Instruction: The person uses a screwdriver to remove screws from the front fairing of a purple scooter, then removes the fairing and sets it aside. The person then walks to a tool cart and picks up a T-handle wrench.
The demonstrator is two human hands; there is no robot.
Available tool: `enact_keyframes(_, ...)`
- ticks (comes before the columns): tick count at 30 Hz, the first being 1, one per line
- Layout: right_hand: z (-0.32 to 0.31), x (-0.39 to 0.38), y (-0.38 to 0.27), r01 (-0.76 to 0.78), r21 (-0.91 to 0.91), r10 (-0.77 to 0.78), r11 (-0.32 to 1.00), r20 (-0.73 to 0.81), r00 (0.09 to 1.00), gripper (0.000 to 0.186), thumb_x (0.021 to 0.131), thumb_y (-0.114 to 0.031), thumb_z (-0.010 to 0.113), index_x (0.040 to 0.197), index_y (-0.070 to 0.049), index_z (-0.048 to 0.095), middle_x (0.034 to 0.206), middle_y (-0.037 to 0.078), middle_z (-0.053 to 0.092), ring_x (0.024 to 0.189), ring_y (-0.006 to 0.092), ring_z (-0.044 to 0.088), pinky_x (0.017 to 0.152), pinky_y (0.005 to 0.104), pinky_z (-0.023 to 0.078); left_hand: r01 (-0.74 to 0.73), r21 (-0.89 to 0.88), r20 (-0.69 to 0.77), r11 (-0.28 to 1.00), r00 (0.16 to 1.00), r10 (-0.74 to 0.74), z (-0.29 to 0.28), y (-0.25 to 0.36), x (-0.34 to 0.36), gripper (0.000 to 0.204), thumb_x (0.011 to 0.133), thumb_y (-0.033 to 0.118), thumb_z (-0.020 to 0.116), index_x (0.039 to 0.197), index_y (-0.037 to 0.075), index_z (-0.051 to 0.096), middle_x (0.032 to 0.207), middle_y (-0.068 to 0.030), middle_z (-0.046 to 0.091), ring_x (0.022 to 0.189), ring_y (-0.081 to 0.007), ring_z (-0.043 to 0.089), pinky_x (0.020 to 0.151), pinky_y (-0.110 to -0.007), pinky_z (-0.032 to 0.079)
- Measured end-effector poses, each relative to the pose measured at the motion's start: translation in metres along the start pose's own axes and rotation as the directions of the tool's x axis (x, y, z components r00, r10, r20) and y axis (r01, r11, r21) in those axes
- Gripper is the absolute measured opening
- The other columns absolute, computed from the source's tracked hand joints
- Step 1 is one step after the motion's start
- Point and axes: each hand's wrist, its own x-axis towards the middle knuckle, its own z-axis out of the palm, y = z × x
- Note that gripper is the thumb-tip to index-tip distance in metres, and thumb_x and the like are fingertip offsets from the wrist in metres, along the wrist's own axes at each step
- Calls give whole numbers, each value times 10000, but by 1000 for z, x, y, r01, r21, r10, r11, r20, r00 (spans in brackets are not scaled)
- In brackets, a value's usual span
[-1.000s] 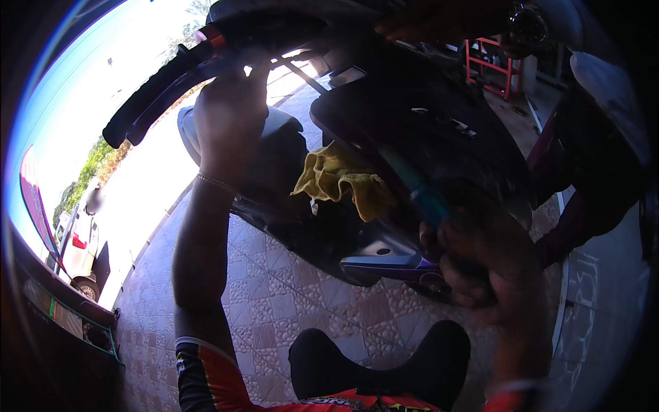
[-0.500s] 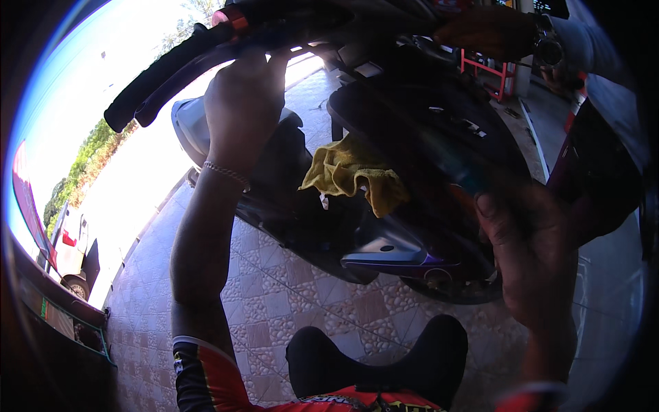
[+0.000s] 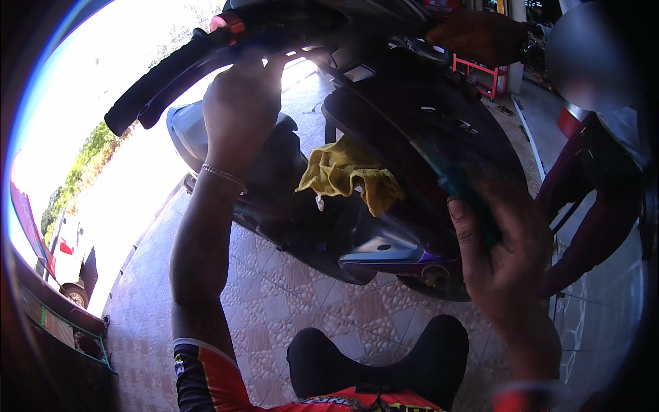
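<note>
A dark scooter (image 3: pixel 439 130) stands in front of me, its black handlebar grip (image 3: pixel 165 82) reaching out to the upper left. My left hand (image 3: pixel 241 113) is raised to the underside of the handlebar, fingers closed; what they hold there is hidden in shade and glare. Lower right, my right hand (image 3: pixel 498 244) is wrapped round a screwdriver with a translucent teal handle (image 3: pixel 456 182), its far end pointing up and left across the dark bodywork. A yellow cloth (image 3: pixel 350 175) lies draped on the scooter's body between my two arms.
Another person's hand (image 3: pixel 480 36) rests by the far right side of the handlebar. That person's dark-trousered leg (image 3: pixel 590 206) is at the right. A red metal rack (image 3: pixel 480 72) stands behind. Patterned tiles (image 3: pixel 288 309) cover the floor; a parked vehicle (image 3: pixel 72 268) is outside left.
My right hand has moved left with the screwdriver, which now shows more clearly. My left hand stays at the handlebar. The other person has leaned further into view at the right.
</note>
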Motion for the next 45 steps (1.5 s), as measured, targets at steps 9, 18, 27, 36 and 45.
enact_keyframes(9,-12,-3,-32,-54,-235,97,970,173,980,333,969,-67,596,1296,-6,619,1157,169,691,1037,298,686,878,376,532,-48,-36,-86,998,995,45,9,-4,-6,490,861,60,665,1319,231,631,776,-92,606,609,-233,610,512,-349,498)
enact_keyframes(18,0,-2,-22,-115,-12,116,993,115,987,292,981,-88,593,1257,-15,656,1052,134,717,859,191,660,784,325,512,-24,-58,-104,998,994,18,9,-5,-5,375,859,100,633,1210,230,654,772,-75,606,608,-240,624,517,-358,515)
enact_keyframes(27,-27,40,-25,-720,497,555,484,462,692,318,949,-207,638,1219,-40,654,773,16,612,499,24,485,412,162,320,164,-240,-27,957,984,-175,6,-4,-16,265,951,275,643,1186,156,681,768,-114,678,625,-217,659,577,-344,519)
enact_keyframes(36,-21,20,-10,-722,555,475,413,545,691,348,809,-126,693,1137,-32,620,936,78,637,717,111,612,532,219,456,30,-31,36,999,999,-29,21,-16,-23,450,849,94,652,1285,206,625,894,-77,685,635,-202,638,558,-323,521)
enact_keyframes(45,4,-17,-20,174,-403,-104,899,189,976,411,930,-80,628,1339,-51,599,1089,164,681,907,291,682,751,361,538,19,-15,-20,1000,1000,-19,27,-15,-28,490,859,78,626,1324,232,617,859,-100,655,656,-237,654,532,-347,539)
